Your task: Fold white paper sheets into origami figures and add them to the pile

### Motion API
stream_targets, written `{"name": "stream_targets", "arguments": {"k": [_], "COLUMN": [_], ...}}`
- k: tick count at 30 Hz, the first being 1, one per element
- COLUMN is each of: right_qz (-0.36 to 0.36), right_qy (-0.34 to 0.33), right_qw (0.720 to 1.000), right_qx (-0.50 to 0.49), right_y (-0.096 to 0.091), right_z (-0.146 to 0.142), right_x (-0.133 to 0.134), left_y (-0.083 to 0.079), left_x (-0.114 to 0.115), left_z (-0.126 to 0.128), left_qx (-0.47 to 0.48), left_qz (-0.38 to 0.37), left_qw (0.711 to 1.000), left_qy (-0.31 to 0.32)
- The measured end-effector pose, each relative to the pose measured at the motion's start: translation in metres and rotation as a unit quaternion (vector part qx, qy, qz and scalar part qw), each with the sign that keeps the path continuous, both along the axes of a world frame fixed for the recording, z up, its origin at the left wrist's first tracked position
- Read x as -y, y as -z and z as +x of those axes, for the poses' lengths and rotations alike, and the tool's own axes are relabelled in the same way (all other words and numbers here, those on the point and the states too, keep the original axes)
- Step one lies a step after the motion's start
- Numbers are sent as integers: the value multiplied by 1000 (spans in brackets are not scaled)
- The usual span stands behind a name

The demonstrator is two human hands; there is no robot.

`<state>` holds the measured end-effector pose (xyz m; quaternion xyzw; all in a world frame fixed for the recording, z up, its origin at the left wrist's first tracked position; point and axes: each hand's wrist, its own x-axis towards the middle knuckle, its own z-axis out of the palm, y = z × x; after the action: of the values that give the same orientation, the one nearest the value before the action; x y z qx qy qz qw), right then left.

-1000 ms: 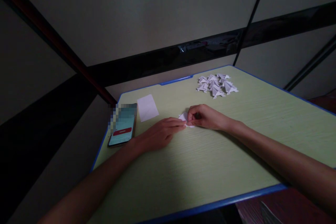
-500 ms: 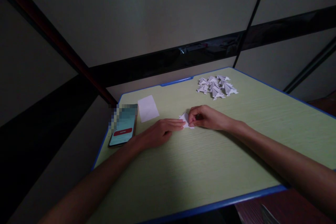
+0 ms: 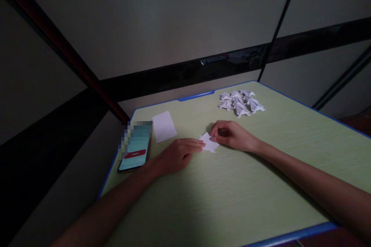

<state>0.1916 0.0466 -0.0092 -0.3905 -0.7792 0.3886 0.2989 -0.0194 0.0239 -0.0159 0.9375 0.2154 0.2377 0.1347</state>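
Observation:
A small folded white paper (image 3: 208, 144) with pointed corners lies on the pale green table (image 3: 228, 193). My left hand (image 3: 182, 153) rests at its left side, fingers stretched out flat and fingertips pressing on the paper. At the opposite side, my right hand (image 3: 233, 136) has its fingers curled, with thumb and index finger pinching the paper's right edge. The fingertips cover parts of the paper on both sides.
Several folded white paper figures, shaped like frogs (image 3: 240, 102), stand grouped at the far right. A flat white sheet (image 3: 164, 126) lies at the left, beside a phone (image 3: 136, 148) with a lit screen. Cabinet panels (image 3: 179, 27) rise behind the table.
My right fingertips have shifted from the paper's lower right up along its right edge, and more of its surface shows. My left hand stays on it. The whole view has tilted slightly upward.

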Motion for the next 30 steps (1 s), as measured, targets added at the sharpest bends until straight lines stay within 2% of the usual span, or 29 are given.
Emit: {"name": "stream_targets", "arguments": {"k": [4,8,14,17,21,26,30], "right_qz": [54,106,45,50,60,49,47], "right_qy": [23,24,80,77,113,141,136], "right_qw": [996,992,994,992,989,987,987], "right_qx": [63,63,61,81,72,51,67], "right_y": [-2,-3,0,-2,-4,1,3], "right_z": [-3,-5,-6,-9,-13,-13,-11], "right_x": [7,12,14,18,23,19,16], "left_y": [-6,-14,-18,-16,-13,-15,-17], "left_x": [7,18,26,25,22,27,29], "left_z": [4,13,20,17,13,19,24], "left_qx": [-63,-132,-175,-169,-176,-182,-189], "left_qz": [25,32,38,37,30,36,37], "left_qw": [998,990,982,982,981,978,976], "left_qy": [-11,-39,-66,-72,-74,-92,-105]}}
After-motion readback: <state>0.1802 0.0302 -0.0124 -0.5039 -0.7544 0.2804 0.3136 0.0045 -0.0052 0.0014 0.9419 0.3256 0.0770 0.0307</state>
